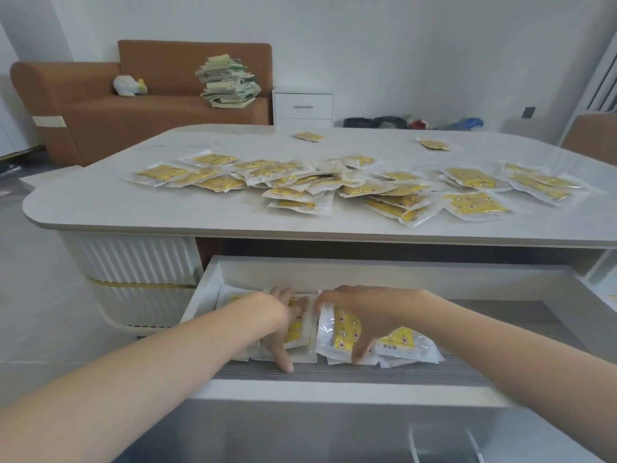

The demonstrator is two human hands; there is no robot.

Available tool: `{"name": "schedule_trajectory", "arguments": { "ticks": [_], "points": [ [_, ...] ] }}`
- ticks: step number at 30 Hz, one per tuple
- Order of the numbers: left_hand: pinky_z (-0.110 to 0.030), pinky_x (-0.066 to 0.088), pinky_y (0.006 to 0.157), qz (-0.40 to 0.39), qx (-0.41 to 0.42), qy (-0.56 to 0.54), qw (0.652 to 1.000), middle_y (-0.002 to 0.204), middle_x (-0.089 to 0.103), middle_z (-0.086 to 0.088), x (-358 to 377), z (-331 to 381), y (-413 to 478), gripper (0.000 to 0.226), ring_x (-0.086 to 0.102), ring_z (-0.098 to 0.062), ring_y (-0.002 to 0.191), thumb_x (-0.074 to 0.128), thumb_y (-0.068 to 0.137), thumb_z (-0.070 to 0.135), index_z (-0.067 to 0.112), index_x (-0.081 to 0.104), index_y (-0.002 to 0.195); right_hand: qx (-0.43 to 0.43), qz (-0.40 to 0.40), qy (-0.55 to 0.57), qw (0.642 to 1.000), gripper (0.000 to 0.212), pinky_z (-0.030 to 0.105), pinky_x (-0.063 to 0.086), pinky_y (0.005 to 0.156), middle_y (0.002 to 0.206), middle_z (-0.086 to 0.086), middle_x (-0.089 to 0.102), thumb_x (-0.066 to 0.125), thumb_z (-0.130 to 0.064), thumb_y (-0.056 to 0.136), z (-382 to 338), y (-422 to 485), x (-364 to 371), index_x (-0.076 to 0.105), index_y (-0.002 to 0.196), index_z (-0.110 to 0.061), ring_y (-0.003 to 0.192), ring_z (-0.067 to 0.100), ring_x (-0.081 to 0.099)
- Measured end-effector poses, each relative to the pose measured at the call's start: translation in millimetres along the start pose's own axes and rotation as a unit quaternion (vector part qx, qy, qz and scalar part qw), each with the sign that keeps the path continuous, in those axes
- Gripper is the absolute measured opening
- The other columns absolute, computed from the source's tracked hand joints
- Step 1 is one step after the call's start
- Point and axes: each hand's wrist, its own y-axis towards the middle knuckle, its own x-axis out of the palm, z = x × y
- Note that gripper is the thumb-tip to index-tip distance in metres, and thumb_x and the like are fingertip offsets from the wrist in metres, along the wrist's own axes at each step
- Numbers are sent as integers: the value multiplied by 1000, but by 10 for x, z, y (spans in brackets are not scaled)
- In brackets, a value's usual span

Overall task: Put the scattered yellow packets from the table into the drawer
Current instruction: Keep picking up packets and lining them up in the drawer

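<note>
White table (133, 212), yellow packets (334, 185) with clear whitish edges, white drawer (334, 390) with grey striped floor, brown sofa (100, 121) at upper left, white ribbed table base (133, 262).

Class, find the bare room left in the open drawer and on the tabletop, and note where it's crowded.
Free: the grey drawer floor right of the stowed yellow plastic packets, and the white tabletop along its left-front edge. Crowded: drawer's left half, tabletop's middle and right.
</note>
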Motion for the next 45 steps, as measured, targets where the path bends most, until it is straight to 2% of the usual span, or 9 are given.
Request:
{"name": "schedule_trajectory", "arguments": {
  "ticks": [4,8,13,19,26,32,37,41,45],
  "points": [
    [-45,10,118,5,1,-33,999,156,-24,-5,53,-62,-17,118,-20,-29,144,56,75,71,21,-21,148,27,-13,33,999,111,35,45,94,136,1,44,88,-38,61,-25,-2,30,10,140,-40,115,25,49],
    [-44,9,117,15,13,-46,999,156,-23,-6,31,-62,-34,116,-20,-29,144,61,76,65,21,-19,149,28,-18,8,999,103,25,38,83,138,1,43,86,-35,65,-51,4,112,20,143,-22,107,19,48],
    [-43,8,117,13,16,-28,999,157,-21,-6,-18,-2,-78,120,-20,-29,144,54,76,71,13,-21,148,27,10,1,1000,110,29,30,110,153,-5,26,86,-39,62,39,-116,-56,20,149,-25,137,17,30],
    [-42,6,117,49,45,-67,996,158,-18,-8,-211,294,-74,115,-15,-28,145,46,79,74,6,-16,149,118,-61,-92,987,108,38,36,108,151,2,27,78,-48,69,350,-437,65,14,151,-16,133,24,34],
    [-39,23,114,69,72,9,995,155,9,-12,-372,635,106,108,10,-27,143,56,81,63,7,-4,151,112,-43,-77,990,108,41,37,107,155,-2,17,75,-48,74,471,-438,176,5,152,-20,135,29,30],
    [-36,24,114,75,95,-12,993,159,-1,-7,-304,560,115,107,9,-27,145,62,83,49,8,-10,151,80,-43,-74,993,105,41,30,113,159,-9,10,72,-46,78,560,-497,187,-2,152,-31,138,24,25],
    [-38,22,115,77,93,-17,993,160,-4,-7,-270,546,132,107,6,-27,146,60,84,52,9,-12,150,97,-51,-83,991,111,52,26,112,159,-12,-11,73,-54,73,591,-582,157,-7,149,-41,145,26,7],
    [-38,20,116,73,95,-28,992,160,-7,-4,-258,526,152,108,3,-26,146,61,83,53,10,-13,150,107,-50,-63,991,112,47,20,115,160,-4,-4,77,-42,74,625,-619,187,-6,150,-40,145,30,12],
    [-38,20,117,73,93,-28,993,160,-8,-4,-259,523,162,108,2,-25,147,59,83,56,10,-12,150,97,-23,-26,995,109,40,27,113,156,0,15,81,-32,73,606,-540,206,5,152,-34,140,27,25]
  ]
}}
